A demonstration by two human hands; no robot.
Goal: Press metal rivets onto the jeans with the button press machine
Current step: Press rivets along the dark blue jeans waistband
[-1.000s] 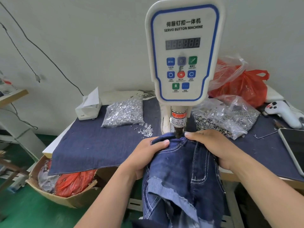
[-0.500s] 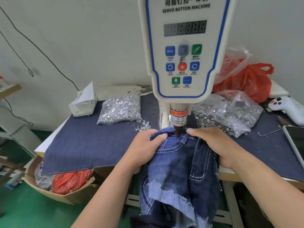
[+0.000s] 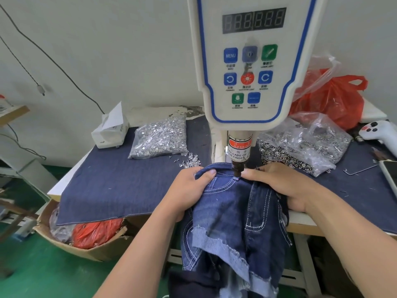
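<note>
Both hands, left hand (image 3: 189,194) and right hand (image 3: 285,186), hold jeans (image 3: 232,214) under the press machine (image 3: 237,166).

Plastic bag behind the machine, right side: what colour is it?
Red plastic bag, head view.

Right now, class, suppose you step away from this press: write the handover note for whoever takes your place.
Left hand: grips the bunched jeans waistband, thumb on top.
Right hand: holds the waistband down, fingertip beside the punch.
Jeans: waistband under the punch, legs hanging off the table edge.
Supplies: rivet bag to the left of the machine, second bag to the right.
Done: waistband positioned; no set rivet visible.
Left: mind the right fingertip, press, then reposition for further rivets.
</note>
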